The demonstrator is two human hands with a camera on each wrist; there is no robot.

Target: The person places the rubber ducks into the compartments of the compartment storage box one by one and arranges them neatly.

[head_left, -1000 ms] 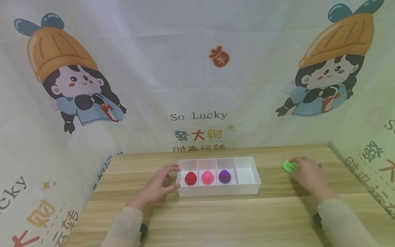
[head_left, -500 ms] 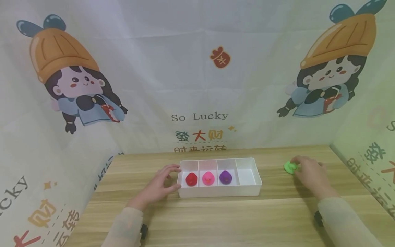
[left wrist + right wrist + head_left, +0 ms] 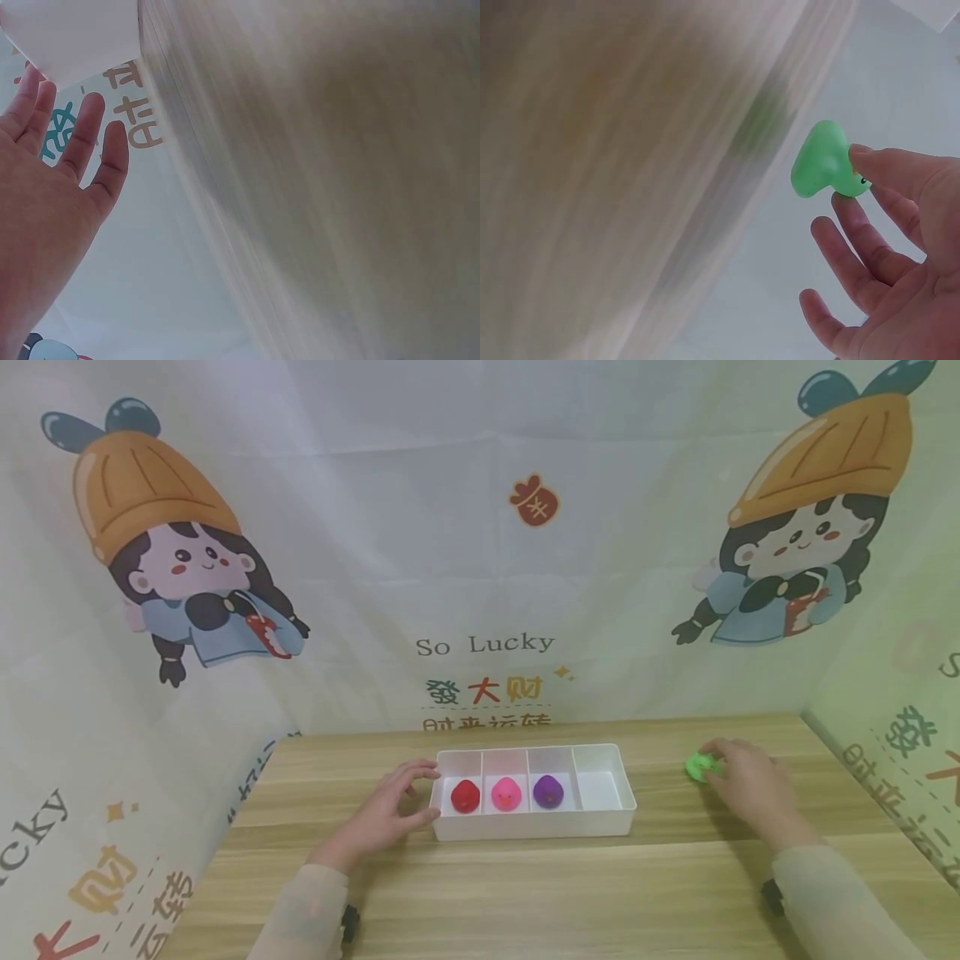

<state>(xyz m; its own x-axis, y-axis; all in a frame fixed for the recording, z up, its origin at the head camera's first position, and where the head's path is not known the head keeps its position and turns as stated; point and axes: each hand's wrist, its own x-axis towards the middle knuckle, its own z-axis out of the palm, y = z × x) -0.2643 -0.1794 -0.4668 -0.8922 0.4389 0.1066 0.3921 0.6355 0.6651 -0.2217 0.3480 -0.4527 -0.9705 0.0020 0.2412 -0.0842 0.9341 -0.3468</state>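
A white tray [image 3: 532, 823] with compartments in a row holds a red toy duck [image 3: 465, 797], a pink toy duck [image 3: 506, 794] and a purple toy duck [image 3: 549, 792], one each in the first three from the left. My left hand [image 3: 386, 810] touches the tray's left end, its thumb near the front corner and its fingers near the back one. The left wrist view shows those fingers fairly straight against the tray wall [image 3: 82, 37]. To the right of the tray, my right hand [image 3: 753, 789] pinches a green toy duck [image 3: 826, 161] between thumb and fingers, just above the tabletop.
The wooden table [image 3: 525, 893] ends at a pale printed cloth [image 3: 375, 527] that hangs behind it and on both sides. The rightmost tray compartment [image 3: 598, 787] has no duck in it. A dark band [image 3: 772, 896] sits at the right wrist.
The green toy duck stays in my right hand's fingers and shifts and turns slightly. My left hand keeps its place at the tray. The whole head view drifts a little.
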